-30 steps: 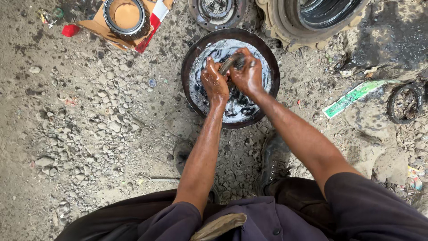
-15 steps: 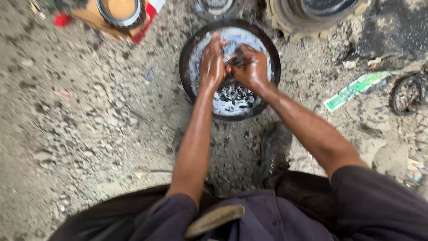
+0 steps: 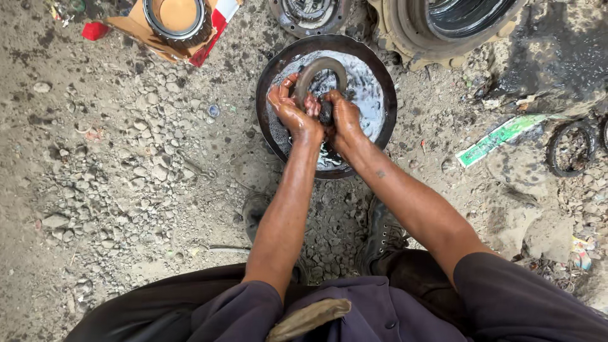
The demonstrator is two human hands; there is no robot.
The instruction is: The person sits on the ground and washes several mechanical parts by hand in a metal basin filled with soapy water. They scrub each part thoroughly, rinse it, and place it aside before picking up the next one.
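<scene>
A round dark metal pan [image 3: 272, 76] sits on the gravel ground and holds grey, foamy liquid. Over it, both hands grip a wet grey metal ring [image 3: 320, 66] held upright. My left hand [image 3: 292, 111] clasps the ring's left side, fingers wrapped round it. On the ring's lower right part, my right hand [image 3: 342, 117] is closed. Both hands are slick with the liquid.
A bearing ring [image 3: 176, 18] rests on a cardboard box at the top left. A round metal hub [image 3: 308, 12] and a large geared wheel part [image 3: 456, 25] lie beyond the pan. A green wrapper [image 3: 500, 136] and a small dark ring [image 3: 570, 149] lie at the right. My boots stand below the pan.
The hands were rubbing a small part low in the pan; now they hold a grey ring upright above the liquid. The view has shifted slightly.
</scene>
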